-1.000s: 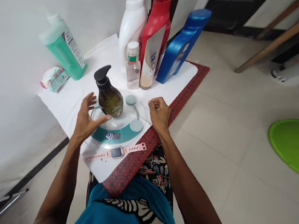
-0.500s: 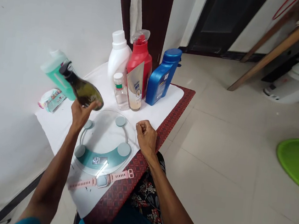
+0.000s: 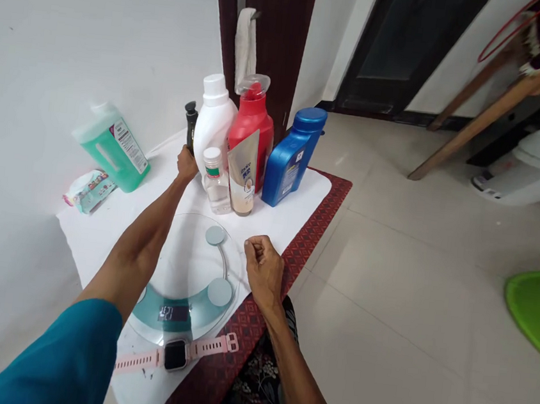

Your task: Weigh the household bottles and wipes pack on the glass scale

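My left hand (image 3: 187,165) reaches to the back of the table, closed around a dark green bottle (image 3: 191,123) with a black cap. That bottle stands upright beside a white jug (image 3: 214,116), its lower part hidden by my hand. Loosely curled into a fist, my right hand (image 3: 265,271) rests near the table's right edge with nothing visible in it. Between my arms lies a round glass scale (image 3: 219,292) with a lit display, partly covered by my left forearm. A smartwatch (image 3: 175,354) with a pink strap lies in front of the scale.
Right of the jug stand a small clear bottle (image 3: 217,187), a beige tube (image 3: 243,180), a red bottle (image 3: 254,120) and a blue container (image 3: 286,165). At the left wall are a green liquid jug (image 3: 130,174) and a wipes pack (image 3: 90,191). A white bucket (image 3: 529,168) stands on the floor.
My left hand has carried the dark bottle from above the scale to the back of the table, beside the white jug, turning it upright. My right hand stays in place.
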Demonstrator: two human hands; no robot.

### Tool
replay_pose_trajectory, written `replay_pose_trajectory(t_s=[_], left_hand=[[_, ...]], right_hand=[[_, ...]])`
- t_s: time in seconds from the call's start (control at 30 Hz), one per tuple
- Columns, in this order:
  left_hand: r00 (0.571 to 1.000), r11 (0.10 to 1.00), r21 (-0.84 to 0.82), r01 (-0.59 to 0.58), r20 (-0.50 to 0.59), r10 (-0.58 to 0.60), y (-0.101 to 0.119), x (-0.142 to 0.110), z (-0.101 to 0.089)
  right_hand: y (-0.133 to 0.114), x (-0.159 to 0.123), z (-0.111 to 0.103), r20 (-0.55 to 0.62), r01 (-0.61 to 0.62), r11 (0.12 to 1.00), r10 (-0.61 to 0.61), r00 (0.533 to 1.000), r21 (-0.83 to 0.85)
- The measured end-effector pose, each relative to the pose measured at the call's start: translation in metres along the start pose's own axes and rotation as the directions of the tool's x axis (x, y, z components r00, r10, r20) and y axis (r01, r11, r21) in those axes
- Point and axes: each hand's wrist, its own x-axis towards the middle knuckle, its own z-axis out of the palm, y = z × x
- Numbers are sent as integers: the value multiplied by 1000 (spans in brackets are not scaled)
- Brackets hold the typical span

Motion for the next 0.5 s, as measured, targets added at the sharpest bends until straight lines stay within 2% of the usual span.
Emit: replay_pose_trajectory(t_s=[0.17, 0.33, 0.43, 0.5], left_hand=[[993, 995, 43, 90, 70, -93, -7, -9, 4], [986, 995, 29, 100, 128, -103, -9, -10, -2], [989, 998, -7, 67, 134, -66, -11, -15, -16], [998, 999, -35, 3, 56, -1, -16, -22, -36]], right_hand=[[1, 0, 0, 3, -7, 1000, 7, 1000, -8], [1, -1, 0, -13, -18, 999, 17, 1000, -27], [2, -1, -1, -26, -31, 999, 30, 999, -36], [3, -1, -1, -28, -29, 999, 27, 999, -44]])
